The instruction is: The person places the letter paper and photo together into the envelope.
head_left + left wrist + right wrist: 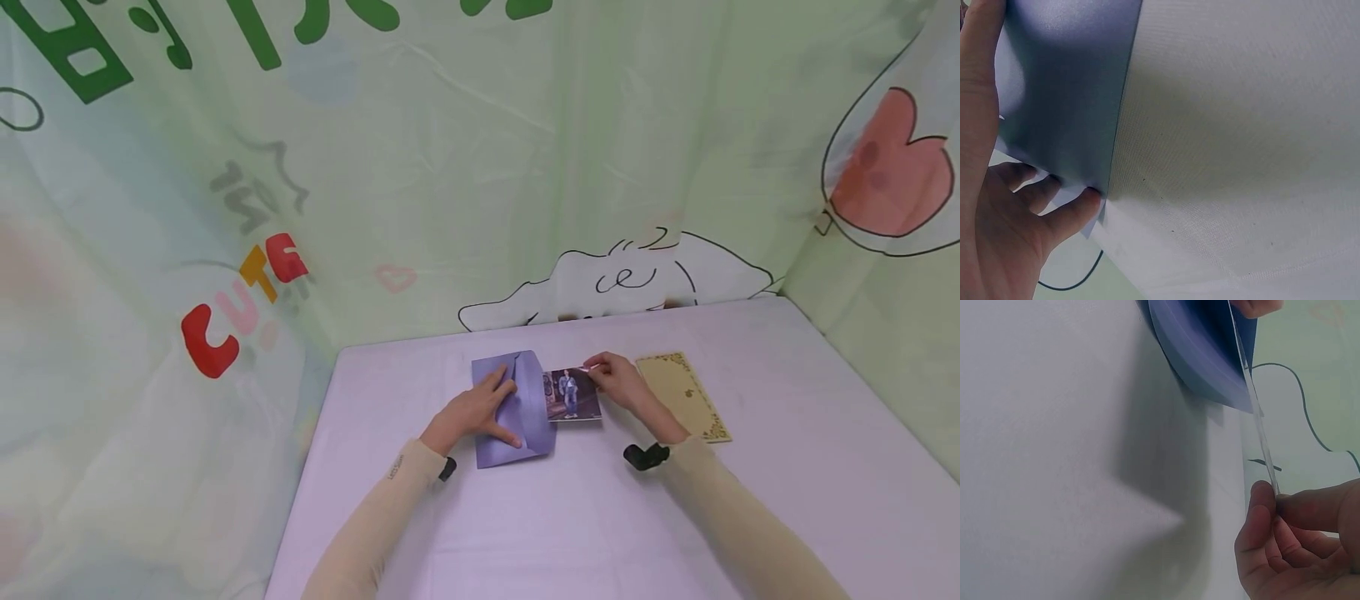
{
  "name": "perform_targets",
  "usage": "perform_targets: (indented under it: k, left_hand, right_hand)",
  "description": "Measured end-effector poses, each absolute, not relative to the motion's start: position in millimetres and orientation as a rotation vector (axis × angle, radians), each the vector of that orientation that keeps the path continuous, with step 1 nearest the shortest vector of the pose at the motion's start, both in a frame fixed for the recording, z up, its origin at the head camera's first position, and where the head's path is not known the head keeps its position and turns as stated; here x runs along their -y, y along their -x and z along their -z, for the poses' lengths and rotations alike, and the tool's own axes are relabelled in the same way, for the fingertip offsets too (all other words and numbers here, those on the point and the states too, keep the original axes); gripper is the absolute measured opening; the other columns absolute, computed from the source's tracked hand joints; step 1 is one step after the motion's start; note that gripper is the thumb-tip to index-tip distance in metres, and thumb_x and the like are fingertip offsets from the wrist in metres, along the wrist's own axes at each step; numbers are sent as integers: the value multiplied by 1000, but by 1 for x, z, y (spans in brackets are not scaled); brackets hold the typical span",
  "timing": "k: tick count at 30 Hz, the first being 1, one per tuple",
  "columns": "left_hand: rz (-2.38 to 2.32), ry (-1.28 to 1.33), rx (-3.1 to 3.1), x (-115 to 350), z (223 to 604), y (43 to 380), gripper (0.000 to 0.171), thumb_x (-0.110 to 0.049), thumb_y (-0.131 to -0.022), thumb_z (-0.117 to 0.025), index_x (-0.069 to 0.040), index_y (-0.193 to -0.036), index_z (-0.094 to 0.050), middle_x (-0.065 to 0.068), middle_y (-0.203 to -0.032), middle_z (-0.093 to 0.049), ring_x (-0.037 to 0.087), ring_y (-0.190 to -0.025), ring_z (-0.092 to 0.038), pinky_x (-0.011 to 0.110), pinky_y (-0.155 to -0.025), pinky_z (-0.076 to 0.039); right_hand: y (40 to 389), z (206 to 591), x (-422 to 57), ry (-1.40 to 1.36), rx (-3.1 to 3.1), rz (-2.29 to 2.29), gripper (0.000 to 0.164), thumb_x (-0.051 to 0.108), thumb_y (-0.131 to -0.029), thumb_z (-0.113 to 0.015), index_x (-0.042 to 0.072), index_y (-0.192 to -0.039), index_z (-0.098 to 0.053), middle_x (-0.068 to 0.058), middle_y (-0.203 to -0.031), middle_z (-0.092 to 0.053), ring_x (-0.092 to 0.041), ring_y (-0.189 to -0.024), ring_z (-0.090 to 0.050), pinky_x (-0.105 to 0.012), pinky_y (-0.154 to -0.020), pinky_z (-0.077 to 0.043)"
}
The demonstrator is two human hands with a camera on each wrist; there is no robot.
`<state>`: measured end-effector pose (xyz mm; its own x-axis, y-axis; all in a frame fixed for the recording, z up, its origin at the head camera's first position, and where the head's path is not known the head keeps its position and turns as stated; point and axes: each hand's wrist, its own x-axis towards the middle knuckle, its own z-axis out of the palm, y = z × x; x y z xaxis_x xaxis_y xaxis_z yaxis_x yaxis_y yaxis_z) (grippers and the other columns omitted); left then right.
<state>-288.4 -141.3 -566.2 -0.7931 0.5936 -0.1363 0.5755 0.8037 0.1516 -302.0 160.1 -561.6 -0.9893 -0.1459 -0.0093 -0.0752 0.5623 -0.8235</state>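
Note:
A purple envelope [491, 450] lies on the table with its flap side to the right. My left hand [472, 412] rests on it, thumb and fingers spread; the left wrist view shows fingertips [1092, 195] at the envelope's edge [1066, 81]. From the envelope's right side a printed photo [573, 396] of a standing person sticks out, its left part hidden inside. My right hand [617, 379] pinches the photo's upper right corner between thumb and fingers. Seen edge-on in the right wrist view, the photo [1262, 437] runs from the pinch into the envelope [1191, 356].
Right of the photo, partly behind my right forearm, lies a tan card [678, 387] with an ornate border. A pale cloth covers the table [525, 533]. Printed curtains [480, 167] hang behind it and along both sides.

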Motion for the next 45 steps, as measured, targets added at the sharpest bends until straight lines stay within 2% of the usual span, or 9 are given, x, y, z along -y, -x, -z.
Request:
perform_targets:
  k: [10,16,27,45]
  left_hand:
    - [-146,-931,-2814,141,563,287,97,-79,-66,-74,-23,-138,-40,17,-167,-17,31,-149,-36,42,-100,-53]
    - [-149,-921,-2801,141,562,287,98,-78,-66,-75,-23,-140,-39,17,-167,-17,32,-150,-33,44,-102,-52]
    - [-141,-905,-2799,142,561,288,99,-77,-66,-76,-23,-140,-39,17,-168,-16,32,-151,-31,44,-105,-49]
    - [-150,-916,-2816,143,568,290,99,-80,-64,-74,-25,-139,-40,16,-168,-15,33,-151,-30,45,-106,-48]
  right_hand:
    - [302,562,-151,199,-2700,1420,25,3,-100,-52,-12,-118,-59,-28,-100,-69,-25,-82,-66,-26,-66,-53]
    - [304,564,-145,166,-2692,1398,25,6,-101,-52,-9,-119,-60,-27,-103,-68,-23,-83,-63,-26,-67,-52]
    - [309,568,-132,227,-2690,1425,23,4,-99,-54,-10,-116,-62,-26,-99,-71,-20,-79,-65,-25,-65,-51]
    - [310,572,-117,273,-2716,1380,22,4,-98,-55,-8,-114,-63,-24,-98,-72,-23,-82,-65,-28,-69,-50]
